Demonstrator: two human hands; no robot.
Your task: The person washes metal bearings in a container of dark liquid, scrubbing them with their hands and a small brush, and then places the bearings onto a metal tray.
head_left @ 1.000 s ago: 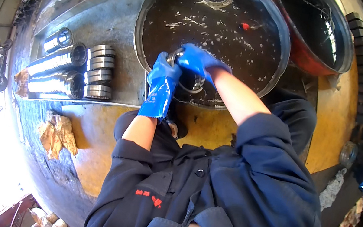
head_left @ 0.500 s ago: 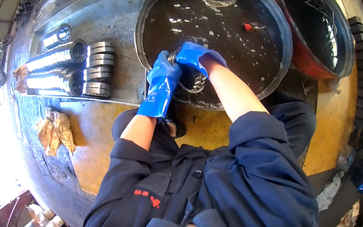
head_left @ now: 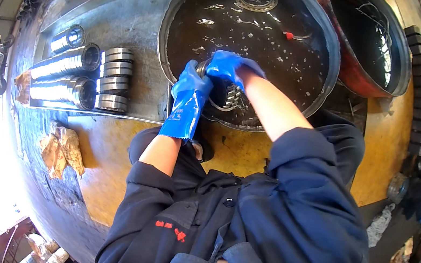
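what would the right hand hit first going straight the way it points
The right hand would likely meet the metal ring between both hands first, then the left hand; depth is unclear.

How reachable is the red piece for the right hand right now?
Probably yes: only dark liquid shows between the right hand and the red piece, though that hand seems busy with a ring.

Small print [head_left: 176, 113] on left glove [head_left: 188, 95], red marks [head_left: 180, 235] on jacket [head_left: 291, 209]
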